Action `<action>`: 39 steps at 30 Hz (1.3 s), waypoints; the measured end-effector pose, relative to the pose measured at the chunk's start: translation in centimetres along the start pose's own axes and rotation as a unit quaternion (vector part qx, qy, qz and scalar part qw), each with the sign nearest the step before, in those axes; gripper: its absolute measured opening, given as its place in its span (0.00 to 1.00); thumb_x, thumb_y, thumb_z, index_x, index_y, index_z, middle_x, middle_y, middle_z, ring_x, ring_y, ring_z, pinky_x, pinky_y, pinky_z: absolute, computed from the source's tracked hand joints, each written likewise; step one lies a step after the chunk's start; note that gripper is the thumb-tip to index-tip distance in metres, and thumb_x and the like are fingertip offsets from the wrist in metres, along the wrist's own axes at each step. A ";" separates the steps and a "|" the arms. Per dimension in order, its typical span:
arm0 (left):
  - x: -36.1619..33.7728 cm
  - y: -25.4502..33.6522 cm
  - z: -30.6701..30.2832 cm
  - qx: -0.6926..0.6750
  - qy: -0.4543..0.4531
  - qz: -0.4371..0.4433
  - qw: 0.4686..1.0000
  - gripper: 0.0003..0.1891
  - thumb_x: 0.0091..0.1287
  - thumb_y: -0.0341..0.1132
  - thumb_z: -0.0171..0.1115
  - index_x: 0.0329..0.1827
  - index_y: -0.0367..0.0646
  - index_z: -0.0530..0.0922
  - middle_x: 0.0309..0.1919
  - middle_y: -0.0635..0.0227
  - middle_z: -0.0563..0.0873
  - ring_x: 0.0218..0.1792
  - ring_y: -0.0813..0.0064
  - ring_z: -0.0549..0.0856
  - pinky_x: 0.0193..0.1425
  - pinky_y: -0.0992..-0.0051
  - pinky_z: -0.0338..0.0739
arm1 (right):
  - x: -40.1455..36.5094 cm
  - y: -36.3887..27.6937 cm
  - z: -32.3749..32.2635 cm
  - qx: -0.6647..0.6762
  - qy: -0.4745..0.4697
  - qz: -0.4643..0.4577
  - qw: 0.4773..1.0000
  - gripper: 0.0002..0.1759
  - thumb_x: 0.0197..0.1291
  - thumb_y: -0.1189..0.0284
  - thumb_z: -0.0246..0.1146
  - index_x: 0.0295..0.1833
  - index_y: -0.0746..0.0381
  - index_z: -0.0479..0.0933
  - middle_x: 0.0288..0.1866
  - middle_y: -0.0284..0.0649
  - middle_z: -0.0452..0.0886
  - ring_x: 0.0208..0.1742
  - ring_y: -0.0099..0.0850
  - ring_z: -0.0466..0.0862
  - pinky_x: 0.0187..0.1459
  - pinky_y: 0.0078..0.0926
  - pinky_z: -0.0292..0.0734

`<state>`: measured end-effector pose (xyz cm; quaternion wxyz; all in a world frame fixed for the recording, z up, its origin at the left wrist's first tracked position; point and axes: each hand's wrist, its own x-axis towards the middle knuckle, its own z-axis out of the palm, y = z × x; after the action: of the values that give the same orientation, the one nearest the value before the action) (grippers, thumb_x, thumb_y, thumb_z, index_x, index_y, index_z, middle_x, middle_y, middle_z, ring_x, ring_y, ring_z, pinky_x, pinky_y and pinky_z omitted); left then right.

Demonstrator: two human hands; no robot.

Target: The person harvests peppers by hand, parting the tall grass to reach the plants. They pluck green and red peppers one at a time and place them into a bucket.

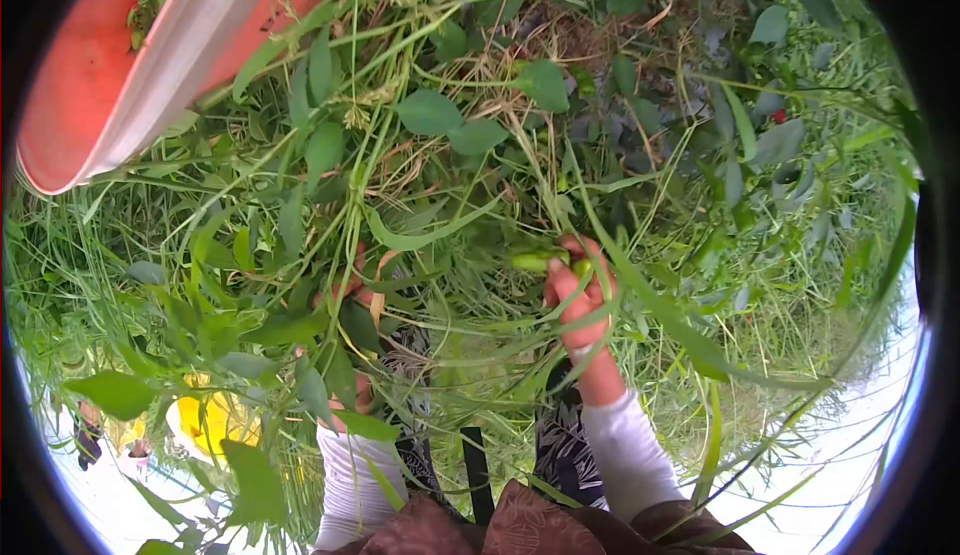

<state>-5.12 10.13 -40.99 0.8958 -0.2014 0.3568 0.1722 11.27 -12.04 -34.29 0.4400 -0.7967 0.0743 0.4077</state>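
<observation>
Right hand (580, 305) pinches the light, probably crisp green pod (538, 260), best held near its stem; leaves (290, 330) hide the grip of the left hand (360, 391).

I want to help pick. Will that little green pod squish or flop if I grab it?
Probably firm, not floppy: the green pod sticks out straight from the right hand. Likely light too, since a pinch alone seems to hold it.

I see white long fabric sleeves (632, 455) running to my left hand (352, 280) and right hand (578, 303). Brown patterned cloth (530, 527) and black-and-white print fabric (560, 445) sit below
</observation>
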 end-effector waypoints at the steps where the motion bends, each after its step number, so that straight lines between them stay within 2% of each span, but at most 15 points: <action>1: 0.3 -0.1 0.3 0.000 -0.006 -0.001 1.000 0.15 0.60 0.33 0.54 0.48 0.37 0.69 0.41 0.57 0.73 0.26 0.70 0.78 0.26 0.71 0.75 | -0.4 -2.2 0.3 -0.003 0.003 -0.007 1.000 0.10 0.50 0.74 0.59 0.40 0.65 0.71 0.28 0.38 0.75 0.25 0.22 0.75 0.25 0.19 0.70; 5: 1.5 -0.5 1.6 0.001 -0.024 -0.003 1.000 0.14 0.60 0.33 0.54 0.48 0.37 0.69 0.41 0.57 0.74 0.26 0.70 0.78 0.26 0.71 0.75 | -1.6 -11.4 4.7 0.093 -0.122 -0.330 0.932 0.13 0.49 0.74 0.61 0.41 0.67 0.71 0.31 0.43 0.76 0.27 0.27 0.77 0.27 0.22 0.72; 7: 1.9 -0.7 2.1 0.001 -0.031 -0.002 1.000 0.14 0.60 0.33 0.54 0.48 0.37 0.69 0.41 0.57 0.74 0.26 0.70 0.78 0.26 0.71 0.75 | -1.5 -16.4 8.2 0.155 -0.238 -0.385 0.878 0.23 0.45 0.73 0.65 0.48 0.69 0.71 0.41 0.52 0.76 0.38 0.37 0.78 0.37 0.29 0.74; 10: 2.8 -0.8 2.6 0.006 -0.039 -0.004 0.999 0.14 0.60 0.33 0.54 0.48 0.37 0.69 0.40 0.58 0.74 0.26 0.70 0.78 0.26 0.71 0.75 | -1.5 -20.5 13.7 0.151 -0.226 -0.408 0.871 0.30 0.39 0.77 0.64 0.53 0.68 0.66 0.43 0.51 0.75 0.40 0.42 0.78 0.40 0.37 0.74; 12: 2.9 -0.9 2.4 0.008 -0.035 -0.005 0.999 0.14 0.60 0.33 0.54 0.48 0.37 0.69 0.40 0.58 0.74 0.26 0.70 0.78 0.26 0.71 0.75 | -1.0 -21.0 15.0 0.109 -0.120 -0.515 0.842 0.34 0.39 0.76 0.62 0.57 0.67 0.61 0.47 0.51 0.72 0.45 0.45 0.75 0.45 0.38 0.72; 13: 3.0 -1.0 2.2 0.008 -0.030 -0.007 0.999 0.14 0.60 0.33 0.54 0.48 0.37 0.69 0.40 0.58 0.74 0.26 0.71 0.78 0.26 0.71 0.75 | -0.1 -20.3 13.6 0.050 -0.124 -0.520 0.844 0.28 0.42 0.76 0.60 0.54 0.66 0.65 0.45 0.47 0.74 0.44 0.43 0.77 0.45 0.34 0.73; 15: 2.5 -0.9 1.3 0.011 -0.015 -0.006 1.000 0.14 0.60 0.33 0.54 0.48 0.37 0.69 0.40 0.58 0.74 0.26 0.71 0.78 0.26 0.71 0.75 | 1.6 -16.1 9.9 -0.004 -0.105 -0.445 0.889 0.22 0.43 0.77 0.58 0.49 0.66 0.69 0.43 0.45 0.76 0.42 0.41 0.78 0.44 0.32 0.73; 17: 1.7 -0.6 0.2 0.015 0.003 -0.001 1.000 0.14 0.60 0.33 0.54 0.48 0.37 0.69 0.40 0.58 0.74 0.26 0.71 0.78 0.26 0.72 0.75 | 4.3 -9.5 6.6 -0.040 -0.045 -0.250 0.966 0.16 0.53 0.78 0.55 0.49 0.67 0.71 0.42 0.42 0.78 0.38 0.22 0.77 0.36 0.19 0.73; 19: 1.0 -0.9 -1.1 0.014 0.022 0.000 1.000 0.14 0.60 0.33 0.54 0.47 0.37 0.69 0.40 0.58 0.74 0.25 0.71 0.78 0.26 0.72 0.75 | 8.7 -1.8 3.6 -0.258 0.099 -0.271 0.922 0.19 0.45 0.78 0.57 0.48 0.68 0.70 0.46 0.52 0.74 0.46 0.46 0.75 0.48 0.36 0.71; 21: 0.3 -1.4 -2.5 0.016 0.043 -0.001 0.999 0.14 0.60 0.33 0.54 0.47 0.37 0.69 0.40 0.58 0.74 0.25 0.71 0.78 0.26 0.72 0.75 | 10.1 7.2 2.8 -0.422 0.068 -0.254 0.868 0.25 0.44 0.78 0.57 0.52 0.70 0.66 0.50 0.56 0.71 0.51 0.51 0.71 0.52 0.40 0.68; 24: -0.8 -1.3 -3.9 0.027 0.076 0.006 0.997 0.14 0.60 0.33 0.54 0.47 0.38 0.69 0.40 0.58 0.74 0.25 0.71 0.78 0.27 0.72 0.75 | 5.5 7.3 7.2 -0.373 0.020 -0.122 0.920 0.34 0.44 0.77 0.57 0.60 0.72 0.57 0.56 0.60 0.66 0.54 0.54 0.69 0.56 0.39 0.65; 30: -2.4 -1.8 -6.1 0.043 0.120 0.007 0.992 0.14 0.60 0.33 0.54 0.47 0.38 0.70 0.40 0.59 0.75 0.25 0.71 0.78 0.27 0.72 0.75 | 4.8 7.6 9.4 -0.340 0.038 -0.094 0.935 0.35 0.44 0.77 0.57 0.61 0.74 0.53 0.59 0.62 0.61 0.59 0.55 0.63 0.59 0.39 0.62; 35: -2.8 -2.3 -6.9 0.050 0.139 0.007 0.989 0.13 0.60 0.33 0.54 0.47 0.38 0.70 0.39 0.59 0.75 0.25 0.71 0.78 0.27 0.72 0.75 | 6.5 6.8 4.1 -0.327 -0.039 -0.146 0.933 0.26 0.45 0.79 0.58 0.54 0.70 0.66 0.41 0.55 0.77 0.40 0.48 0.79 0.43 0.34 0.74; 38: -3.0 -2.5 -7.4 0.054 0.148 0.007 0.987 0.13 0.60 0.33 0.54 0.47 0.38 0.70 0.39 0.59 0.75 0.25 0.72 0.78 0.27 0.72 0.75 | 6.7 6.4 1.4 -0.312 -0.062 -0.138 0.938 0.23 0.45 0.80 0.57 0.52 0.66 0.68 0.43 0.53 0.77 0.41 0.46 0.78 0.44 0.32 0.73; 39: -3.2 -2.5 -7.7 0.055 0.152 0.008 0.987 0.13 0.60 0.33 0.54 0.47 0.38 0.70 0.39 0.59 0.75 0.25 0.72 0.78 0.27 0.72 0.75 | 6.6 6.7 1.1 -0.323 -0.033 -0.210 0.922 0.21 0.45 0.80 0.56 0.50 0.66 0.70 0.41 0.51 0.77 0.41 0.44 0.79 0.44 0.31 0.73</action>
<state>-10.56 3.77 -43.25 0.8395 -0.1725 0.4995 0.1266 11.75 -13.64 -43.64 0.2364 -0.8789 -0.2455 0.3337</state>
